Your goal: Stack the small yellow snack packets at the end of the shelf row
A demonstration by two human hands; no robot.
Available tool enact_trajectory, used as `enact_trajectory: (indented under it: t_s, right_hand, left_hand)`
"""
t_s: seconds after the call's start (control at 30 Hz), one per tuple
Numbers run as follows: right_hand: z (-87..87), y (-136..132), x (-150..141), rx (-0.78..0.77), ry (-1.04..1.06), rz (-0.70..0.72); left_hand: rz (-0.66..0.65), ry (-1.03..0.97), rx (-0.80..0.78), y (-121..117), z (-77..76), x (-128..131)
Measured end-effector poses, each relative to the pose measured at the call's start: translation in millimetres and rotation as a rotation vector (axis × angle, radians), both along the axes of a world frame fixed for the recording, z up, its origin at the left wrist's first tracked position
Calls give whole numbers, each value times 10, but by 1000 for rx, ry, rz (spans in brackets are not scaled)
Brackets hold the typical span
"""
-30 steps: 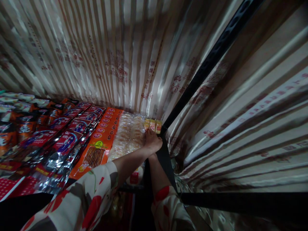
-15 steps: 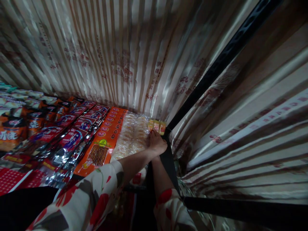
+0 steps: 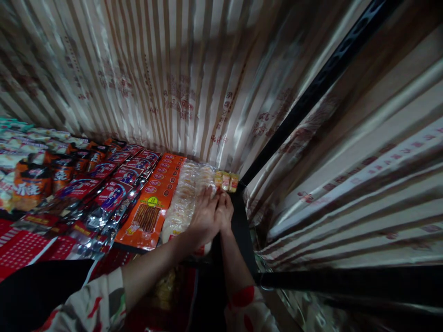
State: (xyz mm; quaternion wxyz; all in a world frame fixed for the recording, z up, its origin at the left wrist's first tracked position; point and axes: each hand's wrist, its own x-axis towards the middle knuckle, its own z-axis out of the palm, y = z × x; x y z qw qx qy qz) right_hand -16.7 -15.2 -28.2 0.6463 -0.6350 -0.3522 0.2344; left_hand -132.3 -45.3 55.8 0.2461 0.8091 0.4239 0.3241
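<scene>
my left grip point(image 3: 205, 216) has drawn back from the small yellow packets point(image 3: 225, 181) to over the clear-wrapped packs point(image 3: 185, 193), uncovering my right grip point(image 3: 224, 212) beside it. both are dim and partly hidden at the tips, so i cannot tell whether either pinches anything. the packets sit in a row at the shelf point(image 3: 241, 226) corner by the black post point(image 3: 294, 115), reddish marks too blurred to read.

Pleated curtain point(image 3: 194, 60) behind; black slotted post point(image 3: 313, 93) slanting; orange-black bags point(image 3: 32, 186) left.

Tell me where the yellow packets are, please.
In the head view, the yellow packets lie near centre, right of the clear-wrapped packs, beside the black post.
</scene>
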Motion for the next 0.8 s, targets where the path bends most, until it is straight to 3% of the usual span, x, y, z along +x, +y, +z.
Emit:
enact_trajectory:
  t_s: [0.13,0.27,0.57,0.8]
  right_hand:
    - [-13,24,-25,38,222,84]
    - [-13,65,-84,40,290,106]
    - [74,85,-255,-2,396,83]
    - [25,111,-299,-13,338,81]
  left_hand:
    - [201,37,-48,50,-141,-624]
    - [248,52,-182,147,-316,-954]
    - [188,-25,-390,178,-453,-1028]
    - [178,-113,-383,172,-531,-998]
